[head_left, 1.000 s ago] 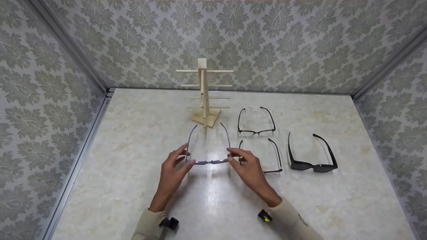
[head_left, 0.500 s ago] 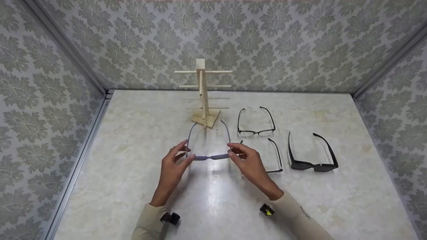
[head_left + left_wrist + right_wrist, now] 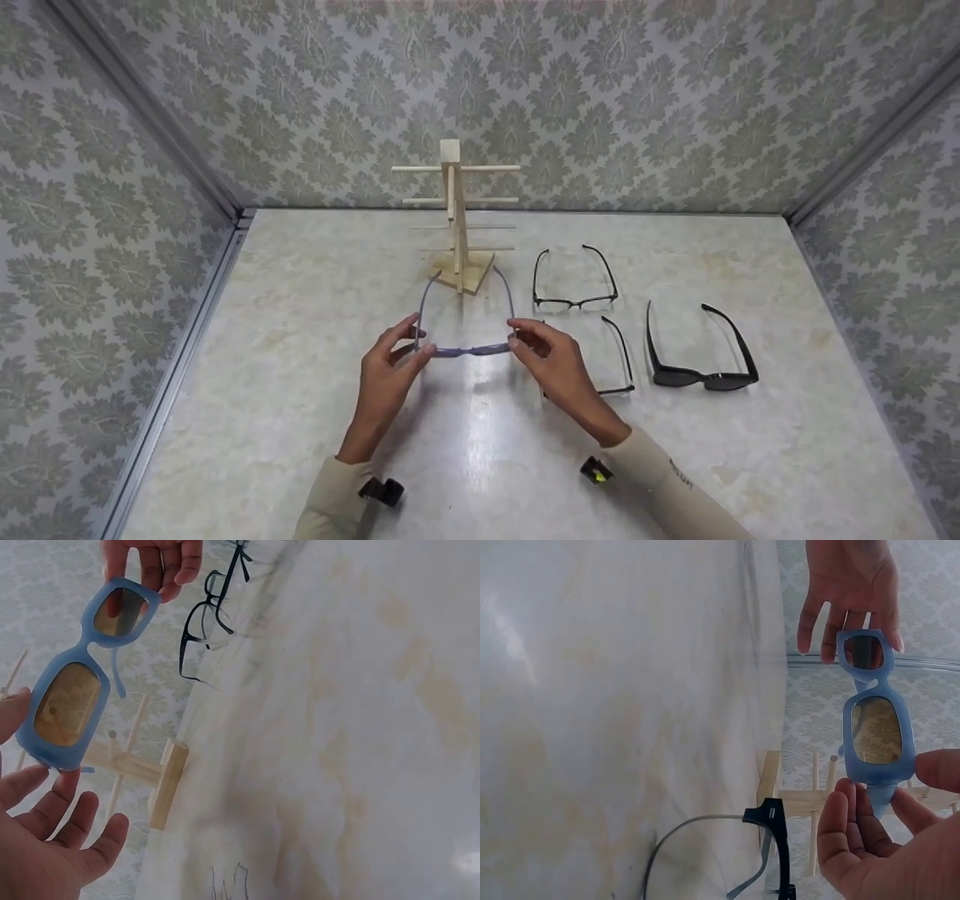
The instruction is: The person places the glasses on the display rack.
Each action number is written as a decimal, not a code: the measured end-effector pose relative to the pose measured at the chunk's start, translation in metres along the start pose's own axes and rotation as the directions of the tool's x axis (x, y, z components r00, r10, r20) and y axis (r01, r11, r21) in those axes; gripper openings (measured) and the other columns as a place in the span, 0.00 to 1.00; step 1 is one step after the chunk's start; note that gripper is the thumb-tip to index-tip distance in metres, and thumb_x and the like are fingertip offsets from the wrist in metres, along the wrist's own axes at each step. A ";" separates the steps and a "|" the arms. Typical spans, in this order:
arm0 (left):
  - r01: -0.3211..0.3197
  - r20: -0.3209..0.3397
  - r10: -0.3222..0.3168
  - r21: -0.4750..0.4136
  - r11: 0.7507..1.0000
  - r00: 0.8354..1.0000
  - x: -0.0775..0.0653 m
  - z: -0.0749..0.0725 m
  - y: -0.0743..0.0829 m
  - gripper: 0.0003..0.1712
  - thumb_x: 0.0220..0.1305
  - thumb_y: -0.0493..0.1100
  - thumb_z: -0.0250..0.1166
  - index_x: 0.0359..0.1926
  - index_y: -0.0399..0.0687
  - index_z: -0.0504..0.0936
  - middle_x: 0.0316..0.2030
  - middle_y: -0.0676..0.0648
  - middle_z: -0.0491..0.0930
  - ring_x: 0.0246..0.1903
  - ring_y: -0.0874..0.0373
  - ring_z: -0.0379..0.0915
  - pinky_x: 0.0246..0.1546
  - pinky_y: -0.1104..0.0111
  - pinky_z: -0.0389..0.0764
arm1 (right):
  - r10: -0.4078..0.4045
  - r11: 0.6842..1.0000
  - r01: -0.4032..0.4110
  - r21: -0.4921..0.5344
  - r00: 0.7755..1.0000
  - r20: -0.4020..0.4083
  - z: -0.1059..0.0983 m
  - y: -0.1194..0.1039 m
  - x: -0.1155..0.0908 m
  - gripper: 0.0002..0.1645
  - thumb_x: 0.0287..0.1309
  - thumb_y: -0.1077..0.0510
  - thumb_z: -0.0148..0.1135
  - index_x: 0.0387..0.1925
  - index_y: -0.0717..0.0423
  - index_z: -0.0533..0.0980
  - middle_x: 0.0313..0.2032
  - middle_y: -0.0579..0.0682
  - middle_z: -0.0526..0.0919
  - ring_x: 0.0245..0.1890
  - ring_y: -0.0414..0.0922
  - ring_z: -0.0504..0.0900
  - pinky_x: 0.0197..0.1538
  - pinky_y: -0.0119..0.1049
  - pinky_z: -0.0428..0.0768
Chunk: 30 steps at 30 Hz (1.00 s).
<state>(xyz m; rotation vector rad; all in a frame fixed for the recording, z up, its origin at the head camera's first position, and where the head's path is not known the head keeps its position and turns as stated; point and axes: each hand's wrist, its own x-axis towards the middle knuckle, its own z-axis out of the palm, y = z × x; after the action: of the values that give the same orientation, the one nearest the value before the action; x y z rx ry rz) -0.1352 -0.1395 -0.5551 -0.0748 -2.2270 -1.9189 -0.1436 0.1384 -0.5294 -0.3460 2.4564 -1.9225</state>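
patterned wallpaper (image 3: 562, 105) rises behind a pale marbled tabletop (image 3: 300, 337), and we have the blue sunglasses (image 3: 466, 351) up above it, in front of the wooden stand (image 3: 459, 214). our left hand (image 3: 386, 379) pinches one outer corner and our right hand (image 3: 559, 371) pinches the other, so neither of our hands is free. the temple arms (image 3: 423, 300) are unfolded and point toward the stand, which we judge the likeliest trouble: moved forward too low, their tips could catch the front peg (image 3: 460, 283) or the base (image 3: 480, 265) (we cannot tell how much gap there is). if one hand led the other, the frame could twist; pulling the hands too wide could strain it as well. a loose pinch could let it drop, and a thumb (image 3: 10, 716) sliding inward could smudge the tinted lenses (image 3: 69, 703). in the head view our right hand covers part of the nearer glasses (image 3: 627, 360), so a dip there could nudge them. the farther glasses (image 3: 574, 304) and the black sunglasses (image 3: 679, 376) lie off to our right, at less risk.
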 end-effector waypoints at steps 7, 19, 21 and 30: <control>0.016 0.008 -0.016 -0.033 0.999 1.000 0.002 0.002 -0.003 0.32 0.71 0.34 0.77 0.73 0.40 0.81 0.55 0.38 0.84 0.60 0.39 0.81 0.63 0.61 0.85 | -0.004 1.000 0.004 -0.007 1.000 -0.027 0.001 0.001 0.002 0.21 0.76 0.58 0.71 0.66 0.55 0.85 0.50 0.51 0.91 0.49 0.48 0.89 0.53 0.37 0.87; 0.037 0.013 -0.036 -0.054 0.998 0.999 0.000 0.002 -0.007 0.32 0.72 0.35 0.76 0.74 0.39 0.80 0.55 0.37 0.84 0.60 0.45 0.81 0.59 0.68 0.86 | 0.026 1.000 -0.026 -0.010 0.999 -0.042 0.003 0.003 0.002 0.24 0.76 0.57 0.71 0.69 0.55 0.82 0.47 0.51 0.91 0.49 0.48 0.89 0.53 0.38 0.86; 0.036 0.012 -0.035 -0.054 0.998 0.999 0.000 0.002 -0.006 0.31 0.72 0.35 0.76 0.74 0.40 0.81 0.56 0.37 0.85 0.61 0.44 0.81 0.59 0.68 0.86 | 0.029 1.000 -0.029 0.000 0.999 -0.043 0.004 0.003 0.002 0.25 0.76 0.57 0.71 0.70 0.56 0.82 0.47 0.52 0.91 0.49 0.48 0.89 0.53 0.38 0.86; 0.023 -0.003 -0.023 -0.032 0.999 1.000 0.006 -0.001 -0.003 0.30 0.72 0.35 0.76 0.72 0.40 0.82 0.55 0.38 0.86 0.59 0.44 0.81 0.59 0.67 0.86 | 0.038 0.999 -0.039 -0.020 0.998 -0.053 0.006 -0.001 0.006 0.27 0.76 0.58 0.71 0.70 0.64 0.79 0.47 0.53 0.91 0.49 0.48 0.90 0.52 0.36 0.86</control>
<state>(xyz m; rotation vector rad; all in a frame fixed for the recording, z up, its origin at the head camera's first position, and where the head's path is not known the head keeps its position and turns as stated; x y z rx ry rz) -0.1413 -0.1411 -0.5567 -0.0507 -2.2052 -1.9655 -0.1490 0.1310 -0.5296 -0.2489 2.4982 -1.9166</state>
